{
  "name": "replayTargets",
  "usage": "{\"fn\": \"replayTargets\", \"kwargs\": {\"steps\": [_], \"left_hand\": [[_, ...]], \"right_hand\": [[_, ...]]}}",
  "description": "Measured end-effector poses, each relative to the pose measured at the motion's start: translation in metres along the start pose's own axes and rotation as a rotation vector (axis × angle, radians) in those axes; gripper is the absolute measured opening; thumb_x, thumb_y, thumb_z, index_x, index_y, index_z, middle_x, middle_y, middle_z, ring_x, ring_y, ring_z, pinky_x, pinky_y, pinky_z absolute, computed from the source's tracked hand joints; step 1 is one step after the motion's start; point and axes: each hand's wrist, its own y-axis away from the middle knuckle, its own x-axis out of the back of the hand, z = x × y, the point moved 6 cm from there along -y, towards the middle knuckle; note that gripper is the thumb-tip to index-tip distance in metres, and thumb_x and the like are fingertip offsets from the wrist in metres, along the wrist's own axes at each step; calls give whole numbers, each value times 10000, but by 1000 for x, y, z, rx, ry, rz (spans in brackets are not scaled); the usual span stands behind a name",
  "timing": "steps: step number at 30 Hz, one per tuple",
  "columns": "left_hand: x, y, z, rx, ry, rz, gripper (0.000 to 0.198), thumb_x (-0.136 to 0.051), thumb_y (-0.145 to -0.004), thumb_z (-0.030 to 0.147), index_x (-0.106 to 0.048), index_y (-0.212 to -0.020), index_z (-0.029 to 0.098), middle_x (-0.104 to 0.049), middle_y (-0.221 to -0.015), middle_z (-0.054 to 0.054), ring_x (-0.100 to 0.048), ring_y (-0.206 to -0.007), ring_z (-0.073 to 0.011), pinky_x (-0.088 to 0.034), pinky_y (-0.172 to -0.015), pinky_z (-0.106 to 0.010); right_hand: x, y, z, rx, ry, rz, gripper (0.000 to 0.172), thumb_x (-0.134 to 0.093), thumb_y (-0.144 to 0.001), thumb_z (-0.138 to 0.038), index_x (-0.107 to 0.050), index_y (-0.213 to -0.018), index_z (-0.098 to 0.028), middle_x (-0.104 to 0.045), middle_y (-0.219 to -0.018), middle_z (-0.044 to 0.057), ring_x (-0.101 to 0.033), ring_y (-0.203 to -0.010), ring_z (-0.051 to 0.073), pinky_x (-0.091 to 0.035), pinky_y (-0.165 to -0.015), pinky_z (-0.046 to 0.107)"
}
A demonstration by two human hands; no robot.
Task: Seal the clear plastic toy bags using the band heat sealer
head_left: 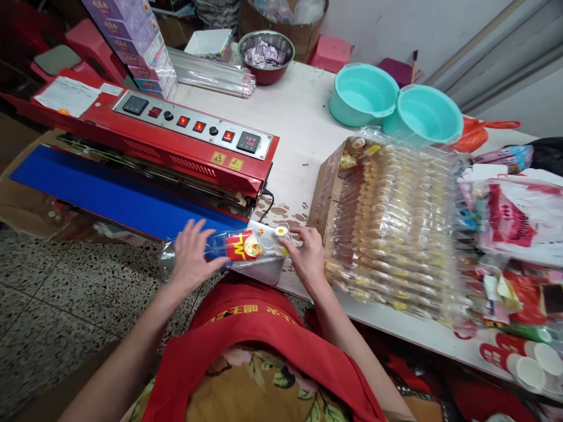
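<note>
A long clear plastic package (244,246) lies across the near end of the sealing machine, partly over the blue belt and partly over a metal plate (264,271). Inside it show a red and yellow printed piece and a small fried-egg shaped piece (281,232). My left hand (192,258) grips the package across its left part, thumb on the near side and fingers on the far side; its clear end sticks out beyond the hand. At the other end, my right hand (307,253) holds the package beside the egg piece, thumb against it.
The red sealing machine (176,149) with lit switches and a blue belt (109,190) stands left. A carton (328,196) of stacked clear packages (396,234) sits right. Behind are two turquoise basins (364,94) and a metal bowl (266,70); paper cups (530,372) lie front right.
</note>
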Motion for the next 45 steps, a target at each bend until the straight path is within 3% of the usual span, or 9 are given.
{"fn": "replayTargets", "kwargs": {"steps": [2,5,15,22,30,34,37,40,45], "left_hand": [[-19,-8,36,-211,-26,-162,723,-711,-713,548,-494,-1313,209,-333,-1541,-146,-186,-1457,-363,-101,-1158,-627],[-38,-11,59,-328,-76,-259,637,-706,-746,426,-507,-1307,198,-341,-1539,-152,-215,-1453,-350,-80,-1159,-630],[-42,-10,53,-364,-37,-277,613,-677,-779,334,-461,-1335,191,-320,-1547,-175,-249,-1446,-340,-97,-1138,-660],[-44,-10,51,-364,-25,-269,608,-679,-784,350,-463,-1332,200,-304,-1554,-178,-243,-1447,-349,-88,-1137,-661],[-41,-11,52,-359,11,-281,655,-698,-777,393,-456,-1356,205,-338,-1534,-181,-254,-1439,-347,-76,-1139,-653],[-31,-28,47,-351,52,-342,585,-611,-847,447,-451,-1387,291,-337,-1533,-131,-275,-1416,-339,-158,-1122,-637],[-29,-46,53,-454,29,-475,394,-537,-900,360,-554,-1294,357,-368,-1496,-80,-381,-1320,-318,-323,-1065,-553],[-36,-62,61,-521,-29,-617,321,-554,-874,284,-617,-1184,340,-493,-1323,-79,-497,-1128,-285,-455,-896,-427],[-40,-81,70,-583,-40,-679,230,-624,-822,316,-637,-1049,275,-532,-1203,-81,-527,-1024,-258,-440,-801,-339]], "right_hand": [[-13,12,-28,111,178,-63,332,-691,-780,-528,-689,-880,-211,-605,-948,90,-534,-931,255,-453,-739,350],[-34,24,-47,149,320,-213,236,-720,-785,-439,-698,-850,-213,-606,-944,87,-525,-933,256,-441,-719,334],[-23,3,-22,-46,257,-298,172,-687,-817,-378,-674,-715,-241,-593,-864,47,-558,-883,228,-382,-625,305],[-24,1,-26,18,239,-173,144,-685,-815,-402,-679,-871,-270,-556,-903,34,-535,-858,202,-365,-589,282],[-36,1,-36,134,342,-198,31,-663,-835,-264,-692,-844,-266,-571,-921,68,-487,-876,235,-381,-611,314],[-22,10,-28,69,139,-19,112,-631,-857,-311,-677,-922,-232,-573,-1008,81,-501,-968,240,-446,-808,351],[-19,25,-13,-24,66,104,356,-641,-836,-390,-613,-1136,-201,-525,-1201,132,-470,-1114,284,-414,-943,429],[-29,34,4,-139,-20,88,582,-651,-808,-453,-501,-1289,-163,-509,-1266,166,-460,-1176,304,-393,-989,469],[-37,33,16,-227,-161,72,588,-656,-790,-464,-508,-1279,-174,-553,-1220,149,-524,-1101,287,-443,-930,443]]}}
